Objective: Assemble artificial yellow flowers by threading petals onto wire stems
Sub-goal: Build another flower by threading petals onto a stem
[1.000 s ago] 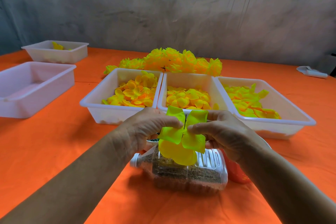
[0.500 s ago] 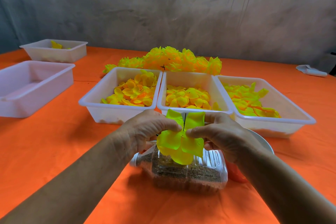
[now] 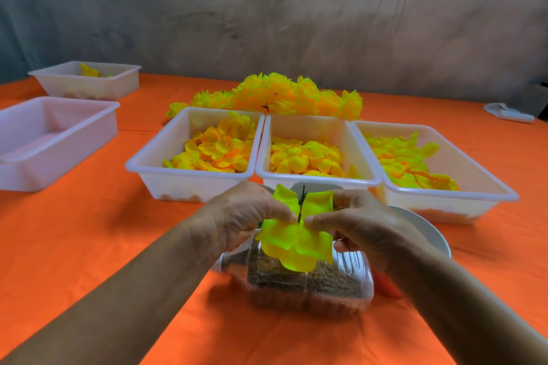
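Observation:
A yellow-green petal piece [image 3: 296,241] is threaded on a thin dark wire stem [image 3: 302,201] that pokes up through its middle. My left hand [image 3: 243,216] and my right hand [image 3: 361,225] pinch the petal piece from either side, fingertips meeting at the stem. They hold it just above a clear plastic bottle [image 3: 308,281] lying on its side with brown grains inside. Three white trays of loose yellow petals stand behind: left tray [image 3: 189,178], middle tray [image 3: 317,179], right tray [image 3: 450,195]. A heap of finished yellow flowers [image 3: 278,95] lies beyond them.
An orange cloth [image 3: 89,231] covers the table. A white tray with nothing in it [image 3: 56,139] and another with a few petals [image 3: 86,80] sit far left. A white bowl [image 3: 424,228] is partly hidden behind my right hand. A white object [image 3: 508,112] lies far right.
The petal piece has slid lower on the stem, so more wire shows above it. Both hands stayed close together over the bottle.

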Tool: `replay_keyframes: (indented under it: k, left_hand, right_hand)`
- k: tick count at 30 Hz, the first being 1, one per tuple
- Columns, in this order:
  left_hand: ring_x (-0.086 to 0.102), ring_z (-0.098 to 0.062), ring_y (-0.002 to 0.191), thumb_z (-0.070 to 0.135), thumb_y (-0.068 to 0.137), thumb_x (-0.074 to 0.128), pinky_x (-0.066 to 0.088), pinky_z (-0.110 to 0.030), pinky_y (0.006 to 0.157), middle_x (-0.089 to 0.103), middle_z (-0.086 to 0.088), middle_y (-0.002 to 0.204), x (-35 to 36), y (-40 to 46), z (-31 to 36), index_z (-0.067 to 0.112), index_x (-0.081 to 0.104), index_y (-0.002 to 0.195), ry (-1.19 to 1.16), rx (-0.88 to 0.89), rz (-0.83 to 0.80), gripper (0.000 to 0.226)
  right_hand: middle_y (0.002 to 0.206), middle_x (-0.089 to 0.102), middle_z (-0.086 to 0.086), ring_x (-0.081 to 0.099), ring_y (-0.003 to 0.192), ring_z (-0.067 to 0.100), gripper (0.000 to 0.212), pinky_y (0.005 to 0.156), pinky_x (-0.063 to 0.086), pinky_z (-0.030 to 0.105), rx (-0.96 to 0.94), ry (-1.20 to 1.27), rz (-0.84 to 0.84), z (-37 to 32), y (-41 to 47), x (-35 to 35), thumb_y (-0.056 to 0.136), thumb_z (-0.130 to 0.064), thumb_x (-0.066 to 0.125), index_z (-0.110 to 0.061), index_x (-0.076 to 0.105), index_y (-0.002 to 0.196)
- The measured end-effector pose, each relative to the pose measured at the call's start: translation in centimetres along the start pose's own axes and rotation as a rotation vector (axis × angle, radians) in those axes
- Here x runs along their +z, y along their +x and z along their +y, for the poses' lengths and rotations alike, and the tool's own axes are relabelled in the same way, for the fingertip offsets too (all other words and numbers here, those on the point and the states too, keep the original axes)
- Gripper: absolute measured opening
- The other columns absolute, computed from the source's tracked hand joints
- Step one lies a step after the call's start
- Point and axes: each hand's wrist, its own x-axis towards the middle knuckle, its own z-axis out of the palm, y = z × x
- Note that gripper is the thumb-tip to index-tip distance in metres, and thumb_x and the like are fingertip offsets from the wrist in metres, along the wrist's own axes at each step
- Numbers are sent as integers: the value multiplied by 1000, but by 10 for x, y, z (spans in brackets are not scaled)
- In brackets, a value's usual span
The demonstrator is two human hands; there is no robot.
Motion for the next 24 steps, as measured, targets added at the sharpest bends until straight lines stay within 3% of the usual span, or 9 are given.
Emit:
replay_keyframes:
  k: [2,7,11,14,16,18,20,24]
  left_hand:
    - [59,-6,42,-9,75,66,44,-11,43,63,1,49,-1,0,0,5,62,58,14,7,-11,23]
    - [64,-8,54,2,76,71,51,-20,61,69,2,58,-5,2,-1,9,70,60,84,2,-57,17]
    - [63,-6,50,8,74,73,48,-15,49,68,2,55,-8,1,-1,6,70,61,95,-23,-81,13]
    - [49,-3,45,22,61,83,39,-13,46,55,8,47,-9,-2,-6,14,58,51,240,74,80,28]
    - [51,-2,54,26,53,86,41,-12,50,59,10,58,-7,-7,-10,17,61,62,246,199,182,29]
    - [57,-1,75,26,54,88,46,-13,64,63,12,82,-5,-12,-14,27,63,84,330,353,285,39]
    - [57,-1,92,26,58,88,46,-16,77,59,16,95,-6,-17,-15,37,62,93,406,525,305,45]
    - [53,-3,111,28,64,85,40,-22,93,59,17,111,-2,-18,-15,38,69,83,474,667,239,27]
  right_hand:
    - [44,55,-11,47,37,0,11,42,38,16,-8,21,-7,0,0,-1,77,-7,71,-17,67,74]
    - [45,56,-8,47,36,3,16,39,35,16,-16,24,22,3,-1,0,73,-3,75,-13,62,72]
    - [47,59,-4,49,35,5,18,38,31,17,-19,63,39,3,-2,3,72,-2,76,-10,63,82]
    - [44,57,-5,49,35,6,23,36,32,15,-15,49,71,3,-3,3,71,-4,77,-9,62,87]
    - [46,58,-6,51,37,5,24,37,33,15,-3,34,77,4,-5,3,71,-8,78,-11,62,89]
    - [50,60,-6,51,38,5,25,38,33,14,1,36,82,6,-6,4,71,-9,78,-10,63,92]
    - [52,60,-4,51,38,5,26,38,33,13,0,42,80,5,-7,4,71,-8,78,-10,64,93]
    - [49,61,-5,50,37,5,25,37,32,14,-6,28,73,4,-6,3,69,-9,79,-13,63,89]
